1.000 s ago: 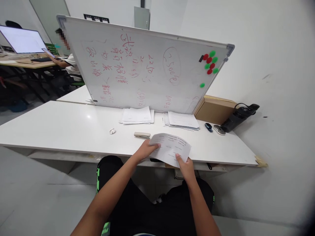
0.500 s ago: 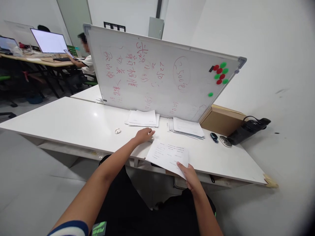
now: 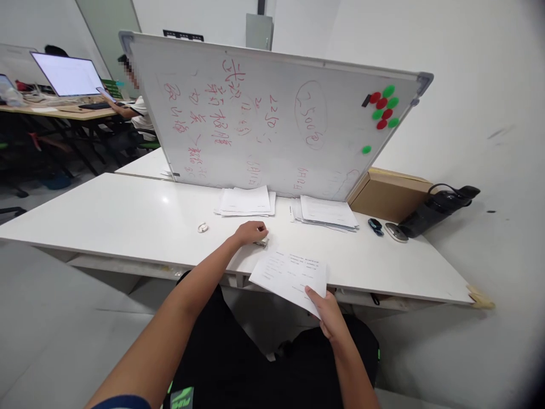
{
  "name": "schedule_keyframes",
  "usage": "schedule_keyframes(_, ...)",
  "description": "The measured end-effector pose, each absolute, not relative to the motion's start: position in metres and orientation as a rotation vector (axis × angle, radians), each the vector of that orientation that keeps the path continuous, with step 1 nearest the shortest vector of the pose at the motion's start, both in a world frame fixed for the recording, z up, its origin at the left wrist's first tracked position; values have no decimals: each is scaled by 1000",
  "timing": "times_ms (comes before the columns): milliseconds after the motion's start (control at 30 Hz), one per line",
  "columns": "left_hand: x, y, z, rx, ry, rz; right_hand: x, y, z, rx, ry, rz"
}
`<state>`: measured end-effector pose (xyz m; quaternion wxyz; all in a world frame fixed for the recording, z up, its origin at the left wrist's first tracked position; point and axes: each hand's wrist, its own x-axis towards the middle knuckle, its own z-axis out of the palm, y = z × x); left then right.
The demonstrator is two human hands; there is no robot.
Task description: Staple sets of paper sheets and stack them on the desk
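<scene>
My left hand (image 3: 250, 233) is closed over a small stapler (image 3: 261, 243) on the white desk, with the fingers curled down on top. Only the stapler's light, metallic end shows below the fingers; the rest is hidden. In my right hand (image 3: 331, 313) is a printed sheet of paper (image 3: 289, 278), pinched at its near right corner with the thumb on top. The sheet tilts over the desk's front edge, and its far left part lies close to the stapler. Whether it is one sheet or a few I cannot tell.
Behind my hands lie two paper stacks, a left one (image 3: 247, 201) and a right one (image 3: 327, 211). A whiteboard (image 3: 281, 125) leans behind them. At right are a cardboard box (image 3: 387, 196), black bottle (image 3: 440, 211) and mouse (image 3: 395, 232). A white ring-shaped item (image 3: 203, 228) lies left.
My left hand's fingers have curled down onto the stapler, where they were more stretched out before. The paper in my right hand has hardly moved. The view has shifted slightly.
</scene>
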<state>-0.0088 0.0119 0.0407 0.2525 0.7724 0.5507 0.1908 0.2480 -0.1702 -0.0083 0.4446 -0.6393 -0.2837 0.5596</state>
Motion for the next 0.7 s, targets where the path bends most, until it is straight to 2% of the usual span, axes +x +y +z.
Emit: schedule_keyframes(700, -5, 11, 47, 2029, 1514, 475, 235, -164, -22, -1507, -713, 1378)
